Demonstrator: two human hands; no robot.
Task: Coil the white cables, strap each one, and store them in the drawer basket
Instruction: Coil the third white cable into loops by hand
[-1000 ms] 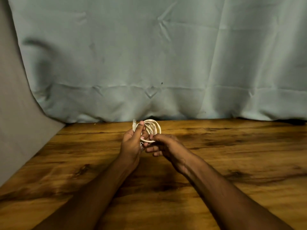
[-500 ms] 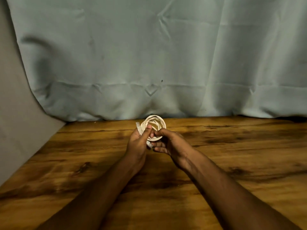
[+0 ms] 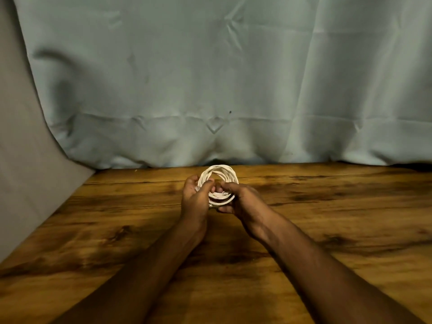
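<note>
A white cable wound into a small round coil of several loops is held just above the wooden table, near its far edge. My left hand grips the coil's left side, thumb laid across the loops. My right hand holds the right and lower side, its fingers curled under and into the ring. The cable's ends are hidden behind my fingers. No strap and no drawer basket are in view.
A pale blue-grey cloth hangs as a backdrop along the table's far edge. A grey surface borders the table on the left. Bare wood lies on both sides of my forearms.
The coil has risen slightly and turned more face-on. The plug end that stuck up by my left thumb is no longer visible. My right fingers have moved further into the ring.
</note>
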